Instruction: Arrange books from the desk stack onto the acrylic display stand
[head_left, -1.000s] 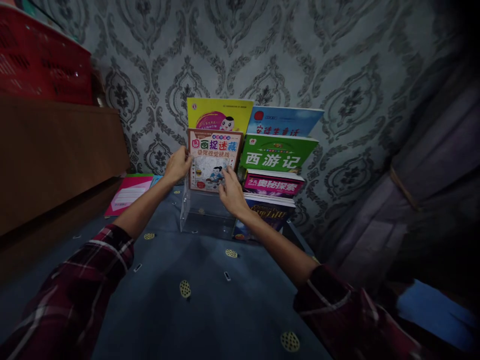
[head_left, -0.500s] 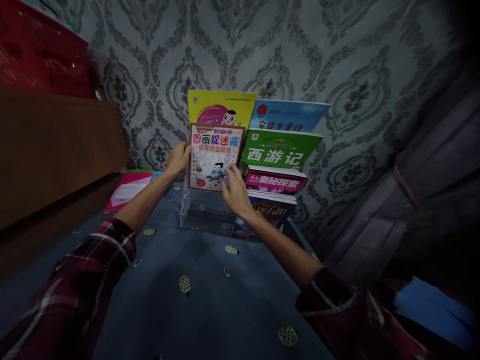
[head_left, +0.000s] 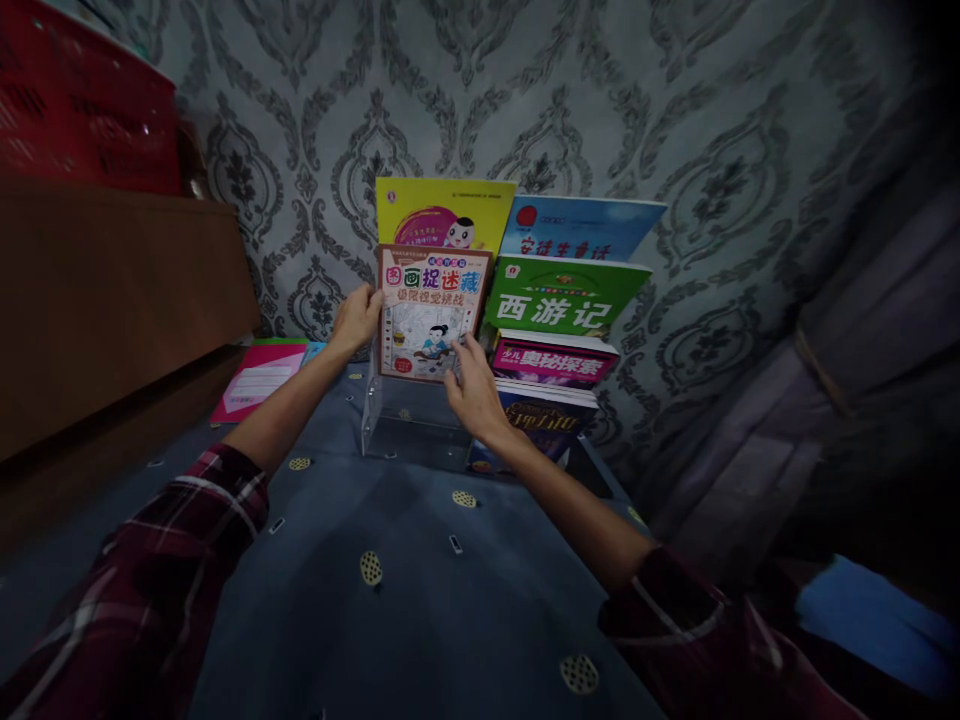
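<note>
While yellow book (head_left: 446, 214) and green book (head_left: 566, 297) stand in clear rack (head_left: 369, 420), I've left hand (head_left: 358, 318) pinching brown book (head_left: 431, 315), right hand (head_left: 476, 395) unclenched against its cover, pink booklet (head_left: 259, 382) lying off-rack

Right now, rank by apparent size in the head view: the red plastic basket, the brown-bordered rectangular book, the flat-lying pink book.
1. Red plastic basket, though cut off by the frame edge
2. Brown-bordered rectangular book
3. Flat-lying pink book

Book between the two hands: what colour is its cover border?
Brown, on the book; shows best in the head view, the only one.
</note>
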